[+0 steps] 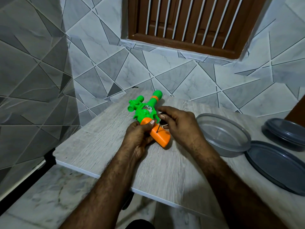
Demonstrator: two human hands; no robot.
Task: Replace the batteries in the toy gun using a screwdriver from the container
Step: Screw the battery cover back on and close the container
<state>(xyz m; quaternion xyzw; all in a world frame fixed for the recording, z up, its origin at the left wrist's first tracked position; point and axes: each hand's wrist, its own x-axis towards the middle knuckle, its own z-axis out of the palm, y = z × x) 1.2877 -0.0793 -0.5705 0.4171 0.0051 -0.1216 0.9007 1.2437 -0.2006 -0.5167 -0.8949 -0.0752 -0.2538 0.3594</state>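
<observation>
Smooth, glossy moulded plastic on the toy gun (149, 111), green body and orange grip alike, plus a shiny foil-like sticker on its side. Thin dark metal for the screwdriver (157, 129) shaft. Matt, pale wood-grain laminate across the bench (165, 166), faintly textured. Translucent, smooth grey plastic for the container (231, 148); opaque, satin grey plastic for the lid (277, 164) beside it. Glazed, marble-veined wall tiles (181, 75) behind, softly reflective. Brown, smooth-finished wood on the window frame (132, 17).
</observation>
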